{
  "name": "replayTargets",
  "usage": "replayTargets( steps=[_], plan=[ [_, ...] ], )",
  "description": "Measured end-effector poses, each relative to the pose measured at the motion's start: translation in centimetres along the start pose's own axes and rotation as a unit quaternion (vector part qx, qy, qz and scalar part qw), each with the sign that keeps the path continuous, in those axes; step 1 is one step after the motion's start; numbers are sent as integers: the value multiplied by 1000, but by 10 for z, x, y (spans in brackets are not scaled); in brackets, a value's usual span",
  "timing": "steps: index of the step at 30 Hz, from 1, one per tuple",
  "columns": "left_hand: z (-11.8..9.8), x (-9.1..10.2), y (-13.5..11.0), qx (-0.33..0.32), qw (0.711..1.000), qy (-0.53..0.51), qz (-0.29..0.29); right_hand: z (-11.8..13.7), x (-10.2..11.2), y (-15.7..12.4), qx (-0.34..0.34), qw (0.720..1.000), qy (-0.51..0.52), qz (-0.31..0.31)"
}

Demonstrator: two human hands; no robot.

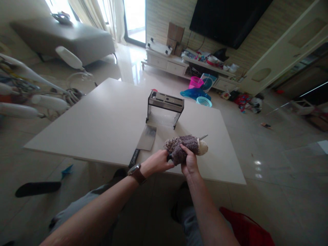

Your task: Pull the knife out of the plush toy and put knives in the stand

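Note:
My left hand [159,161], with a watch on its wrist, is closed round the dark handle of a knife [203,137]. A bunched, fuzzy brown and cream cloth [188,141] covers most of the blade, and only a pointed metal tip shows beyond it at the right. My right hand [190,162] grips the cloth from below, its thumb lying on top. Left of the hands, a cleaver [148,138] lies flat on the white table [102,116], black handle toward me. Behind it stands a slotted knife block [166,99] with clear sides.
Across the floor, a pink basket [196,82] and a light blue basket [204,101] stand before a low white cabinet [164,63]. White-bladed fan parts [51,102] and cables crowd the left side. Something red [246,225] lies near my right leg.

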State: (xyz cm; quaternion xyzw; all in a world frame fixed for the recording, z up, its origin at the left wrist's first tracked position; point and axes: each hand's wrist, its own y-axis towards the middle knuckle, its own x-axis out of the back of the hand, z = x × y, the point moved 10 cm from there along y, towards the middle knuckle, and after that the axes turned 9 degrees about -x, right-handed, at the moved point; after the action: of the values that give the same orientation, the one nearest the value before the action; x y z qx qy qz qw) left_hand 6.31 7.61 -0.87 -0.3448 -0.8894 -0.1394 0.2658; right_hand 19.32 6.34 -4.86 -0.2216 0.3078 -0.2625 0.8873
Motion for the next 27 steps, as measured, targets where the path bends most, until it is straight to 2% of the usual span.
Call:
replayTargets(
  steps=[17,27],
  plan=[
    [1,0,0,10,1000,12,4,0,0,0,-2,1000,-4,-3],
    [-2,1,-1,-7,1000,-3,-2,0,-1,-2,-1,1000,-6,-6]
  ],
)
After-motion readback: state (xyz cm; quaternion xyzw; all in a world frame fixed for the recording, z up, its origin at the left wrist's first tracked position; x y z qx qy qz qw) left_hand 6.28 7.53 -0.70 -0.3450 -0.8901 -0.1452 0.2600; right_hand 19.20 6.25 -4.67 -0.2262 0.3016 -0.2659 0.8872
